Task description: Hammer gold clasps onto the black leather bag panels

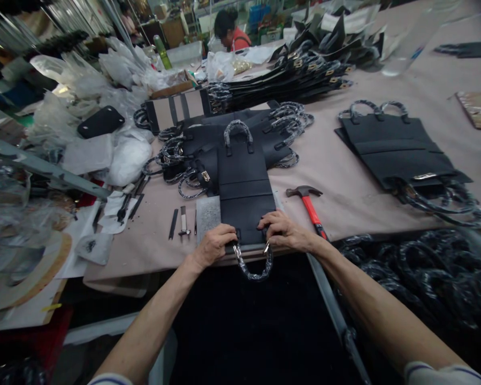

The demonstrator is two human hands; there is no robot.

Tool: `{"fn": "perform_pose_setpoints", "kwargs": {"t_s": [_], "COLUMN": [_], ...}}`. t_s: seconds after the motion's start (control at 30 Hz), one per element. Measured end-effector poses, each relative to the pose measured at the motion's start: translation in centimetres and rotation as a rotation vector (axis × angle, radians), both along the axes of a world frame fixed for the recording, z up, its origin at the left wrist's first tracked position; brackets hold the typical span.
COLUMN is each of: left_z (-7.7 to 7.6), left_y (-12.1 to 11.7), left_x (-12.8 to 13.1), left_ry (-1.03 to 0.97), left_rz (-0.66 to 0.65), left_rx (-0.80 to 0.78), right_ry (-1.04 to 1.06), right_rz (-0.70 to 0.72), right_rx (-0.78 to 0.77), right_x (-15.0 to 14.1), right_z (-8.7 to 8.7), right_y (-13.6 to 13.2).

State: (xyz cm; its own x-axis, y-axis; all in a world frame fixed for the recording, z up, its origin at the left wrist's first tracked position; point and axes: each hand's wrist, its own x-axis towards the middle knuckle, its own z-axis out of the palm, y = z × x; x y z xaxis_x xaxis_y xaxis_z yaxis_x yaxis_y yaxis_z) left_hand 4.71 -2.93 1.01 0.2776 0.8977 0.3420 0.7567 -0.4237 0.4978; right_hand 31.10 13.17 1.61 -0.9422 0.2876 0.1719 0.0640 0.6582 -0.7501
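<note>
A black handbag panel (246,187) lies flat before me, its near end at the table edge over a pale slab (208,213). One plastic-wrapped handle (238,128) is at its far end. Another wrapped handle (256,274) hangs over the edge at the near end. My left hand (218,243) pinches the left base of this near handle, fingers closed. At its right base, my right hand (284,230) grips with bent fingers. Small metal pieces show beside both sets of fingertips. A hammer (311,208) with a red grip lies right of my right hand.
Several black panels with wrapped handles (292,120) are piled behind the work. More panels (401,147) lie at the right. Small hand tools (184,222) rest left of the slab. Plastic bags (123,149) crowd the left side. A person in red (239,40) sits at the back.
</note>
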Motion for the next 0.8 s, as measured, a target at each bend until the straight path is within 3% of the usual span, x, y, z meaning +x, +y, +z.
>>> {"fn": "perform_pose_setpoints", "kwargs": {"t_s": [0.1,0.37,0.5,0.63,0.8], "left_z": [-0.1,-0.9,-1.1,-0.9,-1.4], "left_y": [-0.2,-1.5,-2.5,-3.1,-2.9], "left_x": [-0.4,0.4,1.2,1.8,3.4], "left_ry": [-0.028,-0.037,-0.094,-0.047,-0.059], "left_rz": [-0.014,0.038,0.106,0.054,0.184], "left_rx": [-0.016,0.052,0.071,0.040,0.013], "right_ry": [-0.035,0.045,0.077,-0.034,-0.011], "right_rz": [0.018,-0.115,-0.330,-0.528,-0.503], "right_rx": [0.020,0.079,0.188,0.362,0.488], "right_x": [0.1,0.4,0.7,0.5,-0.6], "right_z": [0.2,-0.7,-1.4,-2.6,-4.6], "right_y": [-0.2,-2.2,-5.0,-7.7,-5.9]}}
